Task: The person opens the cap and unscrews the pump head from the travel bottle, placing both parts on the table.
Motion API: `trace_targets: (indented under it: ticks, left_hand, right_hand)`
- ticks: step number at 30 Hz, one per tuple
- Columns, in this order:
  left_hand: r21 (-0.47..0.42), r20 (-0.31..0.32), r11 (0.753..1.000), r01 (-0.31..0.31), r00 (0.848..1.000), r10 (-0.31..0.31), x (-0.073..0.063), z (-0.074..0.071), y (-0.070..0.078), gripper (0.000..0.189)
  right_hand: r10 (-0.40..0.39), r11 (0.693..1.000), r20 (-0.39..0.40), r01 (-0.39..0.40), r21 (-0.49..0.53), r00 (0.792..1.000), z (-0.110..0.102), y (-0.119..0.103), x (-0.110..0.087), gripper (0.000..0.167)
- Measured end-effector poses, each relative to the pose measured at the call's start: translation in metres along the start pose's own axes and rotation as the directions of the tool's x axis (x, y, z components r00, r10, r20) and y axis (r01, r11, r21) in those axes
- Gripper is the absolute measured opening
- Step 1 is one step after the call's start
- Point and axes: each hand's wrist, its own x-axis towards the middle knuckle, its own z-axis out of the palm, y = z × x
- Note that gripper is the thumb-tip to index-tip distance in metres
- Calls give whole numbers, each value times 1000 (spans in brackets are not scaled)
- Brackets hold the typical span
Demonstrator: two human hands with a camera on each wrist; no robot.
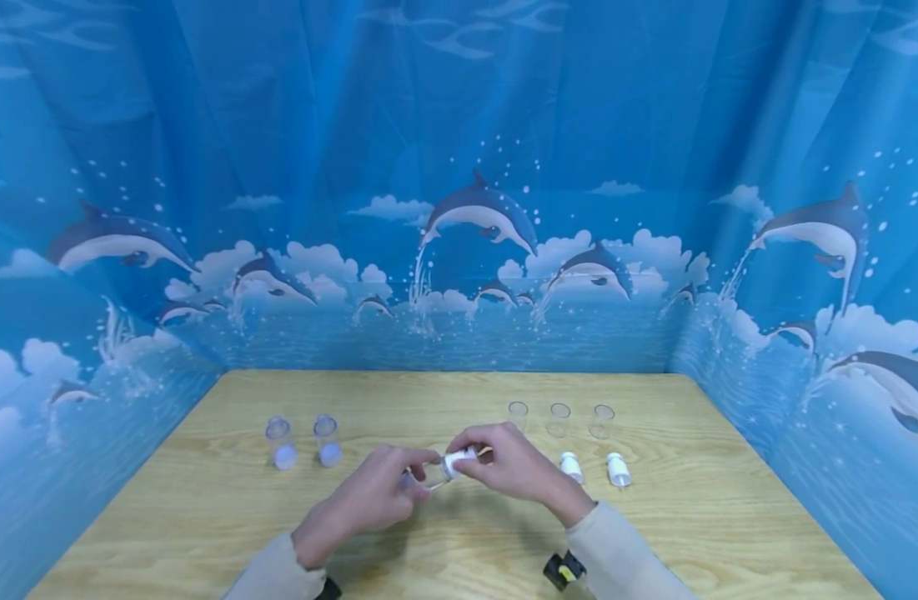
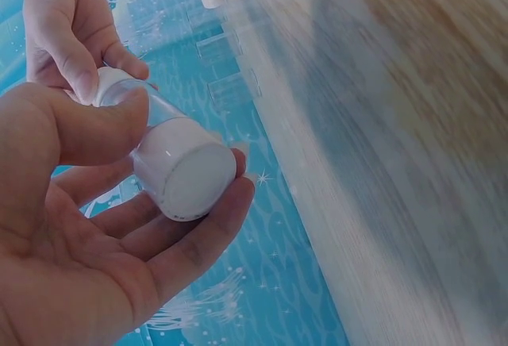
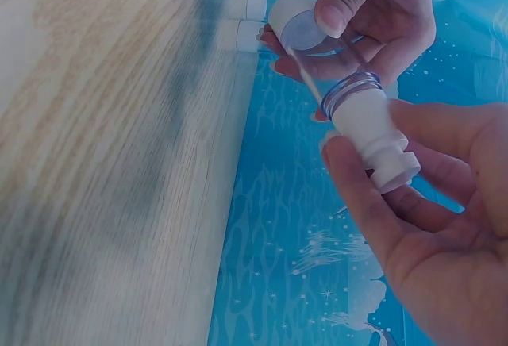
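Above the middle of the table, my left hand (image 1: 376, 493) holds a small clear bottle (image 3: 321, 60) with a white bottom, thumb on one side and fingers curled round the other. My right hand (image 1: 509, 461) pinches a white pump cap (image 3: 369, 128) between thumb and fingers. That cap sits in line at the bottle's threaded neck (image 3: 349, 86), and the bottle lies tilted. In the left wrist view, the bottle's rounded white bottom (image 2: 186, 173) faces the camera, and the cap end is partly hidden behind my left thumb.
Two similar bottles (image 1: 327, 442) stand at the left on the wooden table (image 1: 226, 533). To the right are several clear covers (image 1: 559, 421) in a row, with two white pump caps (image 1: 619, 470) nearer me. A blue dolphin-print curtain (image 1: 459, 100) encloses the table's back and sides.
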Motion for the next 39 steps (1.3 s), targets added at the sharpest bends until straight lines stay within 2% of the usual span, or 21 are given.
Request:
trace_targets:
  ticks: [7, 31, 39]
  left_hand:
    - [3, -1, 1000, -5, 1000, 5, 0, -1, -1, 49]
    - [-12, -7, 1000, -12, 1000, 12, 0, -1, -1, 48]
    - [-18, -8, 1000, -23, 1000, 23, 0, -2, -1, 49]
  right_hand:
    - [-15, 999, 7, 15, 33, 1000, -1, -1, 0, 18]
    - [-40, 998, -13, 41, 43, 999, 0, -3, 0, 22]
    - [-19, 999, -12, 20, 48, 1000, 0, -4, -1, 24]
